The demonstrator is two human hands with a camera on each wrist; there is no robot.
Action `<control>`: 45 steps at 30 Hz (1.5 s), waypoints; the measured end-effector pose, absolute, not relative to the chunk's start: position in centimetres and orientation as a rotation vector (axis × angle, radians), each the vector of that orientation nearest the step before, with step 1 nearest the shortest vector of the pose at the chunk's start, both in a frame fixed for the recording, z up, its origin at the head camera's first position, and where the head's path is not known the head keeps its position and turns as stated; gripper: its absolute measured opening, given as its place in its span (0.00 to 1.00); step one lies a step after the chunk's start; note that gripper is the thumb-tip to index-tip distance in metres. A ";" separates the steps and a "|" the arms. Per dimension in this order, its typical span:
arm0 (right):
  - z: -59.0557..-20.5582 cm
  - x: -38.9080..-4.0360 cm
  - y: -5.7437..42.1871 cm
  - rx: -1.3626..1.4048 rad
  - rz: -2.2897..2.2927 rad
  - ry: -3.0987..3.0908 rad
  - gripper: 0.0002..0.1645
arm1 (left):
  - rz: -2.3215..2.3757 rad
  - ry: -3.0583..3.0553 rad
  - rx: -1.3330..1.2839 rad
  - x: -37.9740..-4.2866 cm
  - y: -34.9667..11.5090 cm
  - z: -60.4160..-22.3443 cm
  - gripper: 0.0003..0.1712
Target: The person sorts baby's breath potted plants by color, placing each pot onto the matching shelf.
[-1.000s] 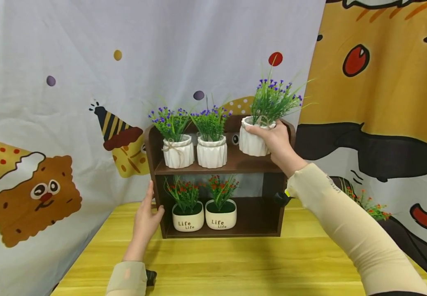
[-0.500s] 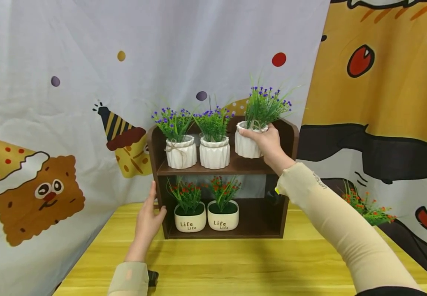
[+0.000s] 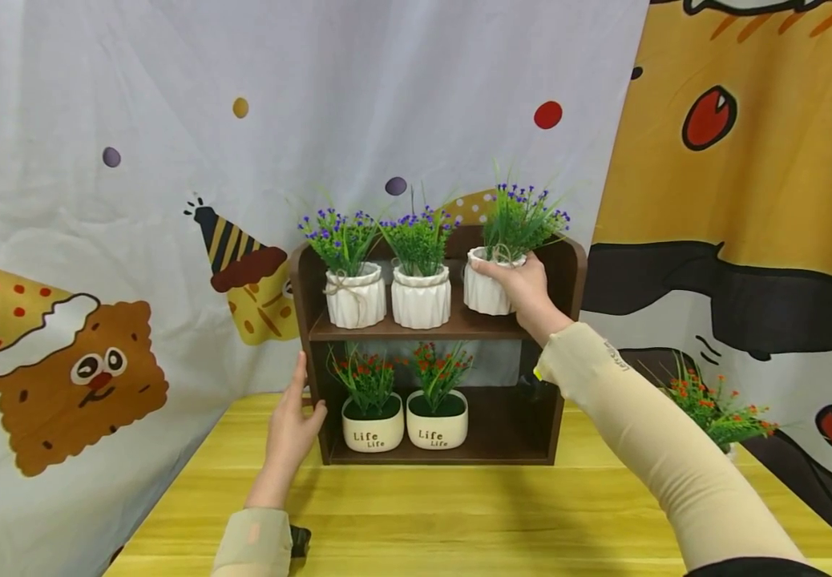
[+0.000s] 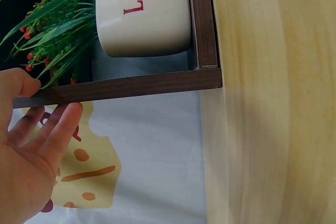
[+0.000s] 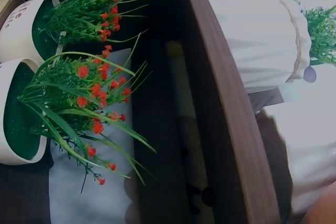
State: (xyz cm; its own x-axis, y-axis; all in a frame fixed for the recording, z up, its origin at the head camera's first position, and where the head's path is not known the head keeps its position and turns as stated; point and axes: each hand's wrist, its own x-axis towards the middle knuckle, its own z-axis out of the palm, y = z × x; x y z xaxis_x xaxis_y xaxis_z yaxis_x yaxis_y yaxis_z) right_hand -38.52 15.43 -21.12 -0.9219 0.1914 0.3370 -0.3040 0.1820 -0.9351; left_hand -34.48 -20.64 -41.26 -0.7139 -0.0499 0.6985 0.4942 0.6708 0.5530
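Note:
My right hand (image 3: 527, 295) grips a white fluted flowerpot (image 3: 486, 286) with purple flowers, held by its upper part at the right of the top shelf. The pot's base is close over the shelf board; in the right wrist view this pot (image 5: 315, 150) shows at the lower right, with little of the hand visible. At the brown two-tier shelf's (image 3: 474, 325) left side is my left hand (image 3: 289, 429). In the left wrist view, its thumb is on the inner side of the shelf's side panel (image 4: 142, 84) and its fingers (image 4: 65, 129) on the outer side.
Two matching white pots (image 3: 356, 298) with purple flowers stand on the top shelf's left half. Below them are two cream "Life" pots (image 3: 373, 425) with red flowers. Another red-flowered plant (image 3: 719, 410) stands right, partly behind my sleeve. A printed cloth (image 3: 149, 96) hangs behind the wooden table (image 3: 416, 513).
My right hand has lowered the white flowerpot toward the top shelf, moving it left and then slightly right. The left hand stays at the shelf's side. The head view has shifted a little.

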 end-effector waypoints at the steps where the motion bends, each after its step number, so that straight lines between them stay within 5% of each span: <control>1: -21.2 -38.6 15.5 0.104 1.789 -2.087 0.59 | -0.995 -2.184 -0.338 -34.5 -20.6 -41.2 0.57; 45: -22.8 -38.9 14.5 0.130 1.795 -2.142 0.59 | -1.004 -2.229 -0.319 -34.2 -20.6 -41.2 0.57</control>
State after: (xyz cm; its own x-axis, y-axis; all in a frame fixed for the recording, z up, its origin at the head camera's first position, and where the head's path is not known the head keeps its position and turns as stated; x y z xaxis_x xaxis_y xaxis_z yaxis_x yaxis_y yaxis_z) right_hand -38.88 14.48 -22.82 -0.9372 0.1475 0.3162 -0.2855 0.1969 -0.9379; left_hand -34.17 -20.59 -41.15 -0.7499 -0.0466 0.6599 0.4634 0.6750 0.5742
